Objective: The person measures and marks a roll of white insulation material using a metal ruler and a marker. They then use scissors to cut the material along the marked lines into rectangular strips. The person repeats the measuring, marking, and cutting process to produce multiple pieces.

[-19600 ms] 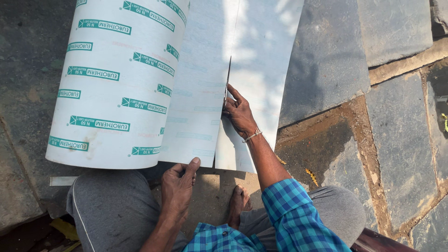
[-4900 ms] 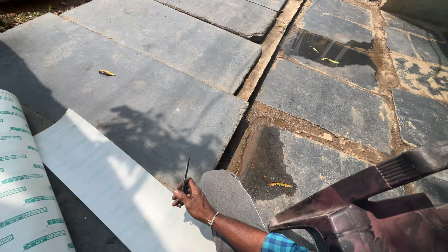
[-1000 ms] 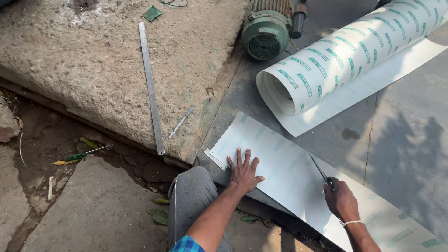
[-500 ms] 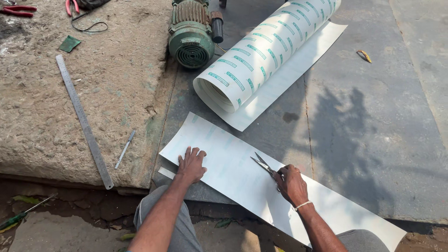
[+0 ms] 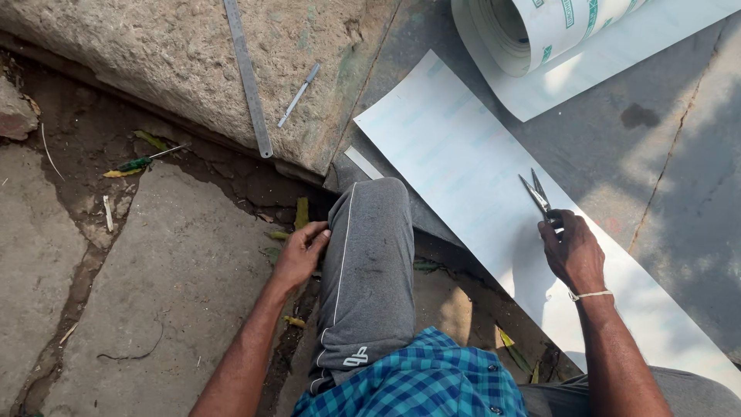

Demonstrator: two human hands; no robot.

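Gripping the scissors [image 5: 540, 197] by their handles, your right hand [image 5: 573, 251] is closed around them at about 3 o'clock in the view, resting on the white sheet [image 5: 463, 170]. The blades are slightly parted and point away from you toward roughly 11 o'clock, so the tool's long axis runs from 5 o'clock up to 11 o'clock, lying low over the sheet. The sheet itself is a long strip whose long axis runs from 11 o'clock down to 5 o'clock, laid flat on the grey stone floor [image 5: 664, 177].

Your left hand [image 5: 299, 251] holds nothing; its fingers curl loosely against the side of your grey trouser knee [image 5: 367, 255], near the centre of the view.

Half a second ago that left hand was spread flat on the near end of the sheet, and it has now come off the sheet to the knee. The right hand and scissors sit on the sheet much as before.

At 1 o'clock lies the printed roll [image 5: 556, 31], with its loose end spread just beyond the strip. On the rough concrete slab [image 5: 154, 38] at 11 o'clock rest a long steel ruler [image 5: 247, 77] and, just beside it, a small metal tool [image 5: 299, 94]. A green-handled screwdriver [image 5: 143, 162] lies in the dirt at 9 o'clock.
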